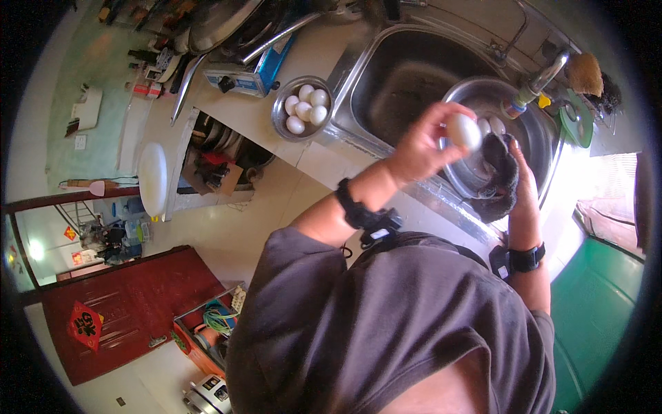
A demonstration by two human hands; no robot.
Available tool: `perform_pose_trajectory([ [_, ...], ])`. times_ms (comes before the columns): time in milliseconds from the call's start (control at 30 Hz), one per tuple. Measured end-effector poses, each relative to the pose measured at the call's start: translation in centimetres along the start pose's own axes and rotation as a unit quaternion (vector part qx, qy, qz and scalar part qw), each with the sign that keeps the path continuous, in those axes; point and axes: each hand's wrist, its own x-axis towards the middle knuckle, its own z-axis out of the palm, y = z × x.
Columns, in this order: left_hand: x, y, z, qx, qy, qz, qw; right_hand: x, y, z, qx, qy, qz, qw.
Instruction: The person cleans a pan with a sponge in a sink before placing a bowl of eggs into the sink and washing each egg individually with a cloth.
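In my left hand (421, 139) is a white egg (464, 131), raised over the near side of a round metal basin (538, 160). My right hand (526, 189) grips a dark, thick cloth (499, 168) just beside that egg. Behind the cloth, more white eggs (497, 125) lie in the basin, partly hidden. To the left, a small metal bowl (277, 120) on the counter holds several white eggs (303, 111).
The basin stands at the right part of a stainless steel sink (408, 77), under a faucet (548, 72). A blue-sided gas stove (240, 83) with pans is beyond the bowl. A green lid (582, 121) and a brown sponge (584, 74) are at the right.
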Motion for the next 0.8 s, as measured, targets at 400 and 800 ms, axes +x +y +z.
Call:
perform_pose_trajectory([
  [400,-11.0,1.2,-20.4,0.436,0.361,-0.042,0.823,-0.4,-1.0,-3.2,0.067,-0.02,-0.009,0.998],
  [800,-10.7,1.8,-21.2,0.591,0.288,-0.167,0.734,-1.2,-1.3,-3.8,0.086,-0.017,-0.002,0.996],
])
